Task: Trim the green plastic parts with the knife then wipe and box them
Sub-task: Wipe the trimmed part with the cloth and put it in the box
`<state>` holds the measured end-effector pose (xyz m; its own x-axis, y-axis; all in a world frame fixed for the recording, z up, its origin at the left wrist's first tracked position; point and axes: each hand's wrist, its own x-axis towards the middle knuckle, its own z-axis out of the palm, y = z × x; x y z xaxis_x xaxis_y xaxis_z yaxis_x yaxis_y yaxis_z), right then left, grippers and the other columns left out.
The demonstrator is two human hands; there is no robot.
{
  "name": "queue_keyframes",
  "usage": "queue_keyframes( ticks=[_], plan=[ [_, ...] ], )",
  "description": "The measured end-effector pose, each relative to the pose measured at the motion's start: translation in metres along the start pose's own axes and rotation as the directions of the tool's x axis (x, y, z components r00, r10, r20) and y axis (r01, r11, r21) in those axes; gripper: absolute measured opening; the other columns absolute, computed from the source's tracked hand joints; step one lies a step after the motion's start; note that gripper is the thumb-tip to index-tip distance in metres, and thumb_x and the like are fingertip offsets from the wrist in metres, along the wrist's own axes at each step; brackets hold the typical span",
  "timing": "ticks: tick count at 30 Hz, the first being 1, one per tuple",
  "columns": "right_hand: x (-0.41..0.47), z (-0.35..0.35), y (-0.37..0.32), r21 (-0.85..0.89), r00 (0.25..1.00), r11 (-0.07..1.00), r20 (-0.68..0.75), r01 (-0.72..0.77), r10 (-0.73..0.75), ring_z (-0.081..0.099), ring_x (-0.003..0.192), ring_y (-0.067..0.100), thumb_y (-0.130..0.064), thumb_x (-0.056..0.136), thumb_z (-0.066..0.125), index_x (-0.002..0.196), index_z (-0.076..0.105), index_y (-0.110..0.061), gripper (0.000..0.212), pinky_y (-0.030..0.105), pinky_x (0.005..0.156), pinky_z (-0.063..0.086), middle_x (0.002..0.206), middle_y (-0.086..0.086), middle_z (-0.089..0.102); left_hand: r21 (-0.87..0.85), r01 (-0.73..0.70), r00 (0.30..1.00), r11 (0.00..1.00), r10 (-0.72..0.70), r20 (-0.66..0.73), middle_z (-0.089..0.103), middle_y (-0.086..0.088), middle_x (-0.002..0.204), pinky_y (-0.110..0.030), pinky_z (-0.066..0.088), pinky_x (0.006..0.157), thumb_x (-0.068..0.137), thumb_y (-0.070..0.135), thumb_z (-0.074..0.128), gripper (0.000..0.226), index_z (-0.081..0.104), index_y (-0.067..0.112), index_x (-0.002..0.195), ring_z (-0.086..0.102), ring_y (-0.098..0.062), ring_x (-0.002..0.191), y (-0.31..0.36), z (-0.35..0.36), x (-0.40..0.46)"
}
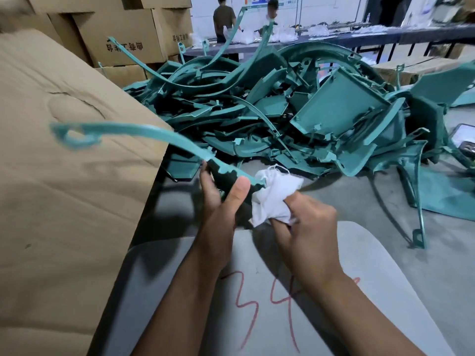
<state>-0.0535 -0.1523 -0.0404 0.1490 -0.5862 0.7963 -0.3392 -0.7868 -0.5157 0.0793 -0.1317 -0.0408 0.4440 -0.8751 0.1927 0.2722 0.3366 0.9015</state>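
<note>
Green parts (295,111) sit heaped at 12–2 o'clock, waiting their turn. Big cardboard box (64,163) at 9 o'clock, close by for packing. Curved green strip (144,136) runs from centre toward 10 o'clock; left hand (221,199) grips its near end to steady it. Right hand (305,227) pinches a bunched white cloth (275,199) vs. the strip end, prob. wiping. Knife not visible.

The parts (270,111) are green. The cloth (272,199) is white. The boxes (64,176) at nine o'clock are brown.
</note>
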Motion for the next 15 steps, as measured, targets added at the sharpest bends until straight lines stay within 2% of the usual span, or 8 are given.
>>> queue_keyframes(
  ticks=[3,5,6,7,9,10,12,15],
  plan=[
    [0.003,-0.003,0.005,0.042,0.992,0.994,0.061,0.104,-0.106,0.033,0.06,0.006,-0.008,0.083,0.069,0.072,0.065,-0.011,0.012,0.023,0.055,0.028,0.072,-0.017,0.04,-0.147,0.004,1.0,0.989,-0.002,0.014,0.064,-0.01,0.131,-0.033,0.058,0.085,0.077,0.035,0.075,0.085,0.035,0.035,0.152,0.07,-0.021,0.112,0.004,0.0,-0.003],
    [0.004,-0.006,0.008,0.124,0.978,0.981,0.129,0.15,-0.166,0.037,0.058,0.003,-0.015,0.088,0.068,0.072,0.06,-0.021,0.018,0.017,0.057,0.03,0.071,-0.025,0.037,-0.236,0.042,0.999,0.971,-0.036,0.029,0.069,-0.007,0.109,-0.032,0.059,0.076,0.082,0.03,0.069,0.067,0.046,0.028,0.145,0.073,-0.017,0.094,0.01,-0.002,0.0],
    [0.004,-0.006,0.009,0.188,0.98,0.975,0.135,0.12,-0.146,0.041,0.058,-0.002,-0.016,0.088,0.068,0.072,0.056,-0.029,0.024,0.012,0.058,0.031,0.067,-0.028,0.039,-0.279,0.079,0.997,0.957,-0.069,0.045,0.069,-0.004,0.102,-0.035,0.06,0.076,0.081,0.032,0.067,0.057,0.053,0.025,0.136,0.072,-0.018,0.091,0.012,-0.004,0.001],
    [0.003,-0.006,0.011,0.256,0.99,0.966,0.127,0.03,-0.064,0.045,0.058,-0.006,-0.019,0.088,0.067,0.072,0.054,-0.034,0.026,0.01,0.058,0.033,0.064,-0.029,0.045,-0.323,0.128,0.992,0.938,-0.115,0.057,0.069,-0.004,0.104,-0.04,0.059,0.083,0.081,0.034,0.065,0.049,0.059,0.021,0.128,0.071,-0.021,0.094,0.015,-0.006,0.003],
    [0.0,-0.003,0.014,0.382,0.972,0.894,0.079,-0.234,0.221,0.054,0.059,-0.004,-0.031,0.092,0.061,0.069,0.06,-0.028,0.024,0.02,0.055,0.042,0.063,-0.021,0.059,-0.393,0.176,0.984,0.903,-0.163,0.068,0.065,-0.011,0.118,-0.048,0.05,0.1,0.082,0.038,0.056,0.052,0.062,0.016,0.129,0.066,-0.029,0.105,0.017,-0.012,0.004],
    [0.0,0.0,0.016,0.422,0.928,0.833,0.065,-0.358,0.366,0.06,0.062,0.002,-0.035,0.095,0.059,0.072,0.065,-0.023,0.027,0.023,0.056,0.046,0.067,-0.016,0.066,-0.406,0.168,0.986,0.898,-0.15,0.076,0.064,-0.013,0.12,-0.048,0.048,0.101,0.083,0.037,0.053,0.056,0.061,0.016,0.133,0.064,-0.03,0.107,0.018,-0.013,0.004],
    [0.001,0.005,0.024,0.456,0.818,0.704,0.102,-0.544,0.566,0.071,0.074,0.002,-0.034,0.103,0.054,0.084,0.072,-0.021,0.029,0.017,0.062,0.051,0.079,-0.014,0.076,-0.422,0.145,0.989,0.895,-0.115,0.095,0.069,-0.013,0.116,-0.042,0.053,0.094,0.081,0.03,0.051,0.054,0.064,0.013,0.13,0.065,-0.03,0.105,0.018,-0.009,0.002],
    [0.001,0.012,0.032,0.425,0.708,0.582,0.247,-0.693,0.662,0.074,0.093,0.006,-0.03,0.111,0.049,0.098,0.075,-0.022,0.03,0.023,0.077,0.056,0.095,-0.011,0.079,-0.288,0.168,0.982,0.943,-0.135,0.132,0.074,-0.012,0.117,-0.036,0.06,0.086,0.071,0.016,0.056,0.06,0.064,0.015,0.13,0.071,-0.028,0.106,0.008,0.001,-0.004]
  ],
)
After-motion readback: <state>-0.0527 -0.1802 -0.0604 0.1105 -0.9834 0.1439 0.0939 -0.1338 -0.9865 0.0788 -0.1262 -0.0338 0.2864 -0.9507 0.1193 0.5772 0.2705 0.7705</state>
